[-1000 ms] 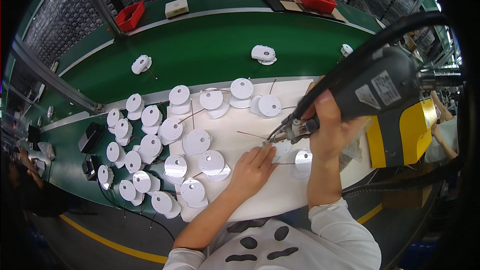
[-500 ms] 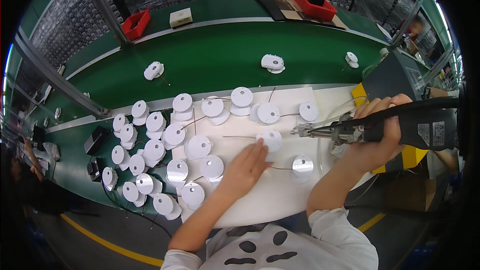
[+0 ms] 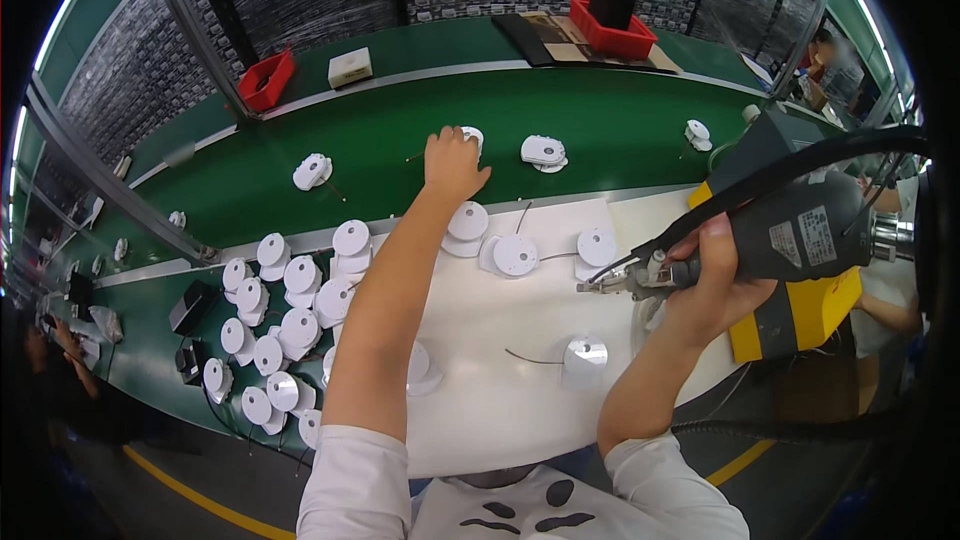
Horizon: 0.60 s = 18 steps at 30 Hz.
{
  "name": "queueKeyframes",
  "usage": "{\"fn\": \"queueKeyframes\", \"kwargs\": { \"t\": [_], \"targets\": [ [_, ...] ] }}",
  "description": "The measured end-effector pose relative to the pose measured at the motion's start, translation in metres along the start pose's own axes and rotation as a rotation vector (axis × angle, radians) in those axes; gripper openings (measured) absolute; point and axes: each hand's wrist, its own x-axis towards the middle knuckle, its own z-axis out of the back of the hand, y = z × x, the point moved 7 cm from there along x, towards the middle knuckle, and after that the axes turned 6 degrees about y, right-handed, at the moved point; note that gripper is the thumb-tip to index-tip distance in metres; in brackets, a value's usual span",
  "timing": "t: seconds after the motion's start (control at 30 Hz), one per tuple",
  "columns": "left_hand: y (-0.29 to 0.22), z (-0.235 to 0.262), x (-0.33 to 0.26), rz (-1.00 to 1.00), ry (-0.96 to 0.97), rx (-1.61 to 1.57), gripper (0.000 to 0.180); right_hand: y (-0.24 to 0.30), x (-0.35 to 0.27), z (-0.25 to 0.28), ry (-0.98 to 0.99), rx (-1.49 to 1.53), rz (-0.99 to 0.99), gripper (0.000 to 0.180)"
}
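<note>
Stretched out over the green belt, my left hand (image 3: 457,168) has its fingers and thumb around a white round plastic part (image 3: 474,136); the hand hides much of it. My right hand (image 3: 722,285) is closed around the grip of a dark grey power screwdriver (image 3: 815,230). Its metal tip points left above the white work mat (image 3: 490,420). Nearest that tip stands a white round part (image 3: 597,246), and closer to me a shiny-topped one (image 3: 585,358) with a thin wire lies on the mat. Several similar parts crowd the left side, some behind my left forearm.
Beyond the mat runs the green conveyor belt (image 3: 390,160), carrying a few white parts. Red bins (image 3: 267,80) and a white box (image 3: 350,68) sit on the far ledge. A yellow and grey machine (image 3: 812,315) stands at right, below a thick black hose (image 3: 830,150). Other people work at both sides.
My left hand has gone from the mat out to the belt, and the white part it touched has left the mat. The screwdriver has tilted and shifted slightly in my right hand.
</note>
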Motion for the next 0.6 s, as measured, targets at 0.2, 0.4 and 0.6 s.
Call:
{"fn": "queueKeyframes", "kwargs": {
  "t": [0.2,0.4,0.6],
  "targets": [
    [-0.017,-0.049,0.037,-0.133,0.098,-0.015,0.024,-0.009,-0.018,-0.018,-0.083,0.079,-0.061,0.027],
    [-0.067,-0.033,0.032,-0.123,0.068,-0.188,0.010,-0.034,-0.017,0.034,-0.139,-0.195,-0.043,0.029],
    [-0.061,0.059,-0.062,0.126,-0.088,-0.674,0.021,-0.057,-0.002,0.067,0.000,-0.387,0.018,0.028]
  ]
}}
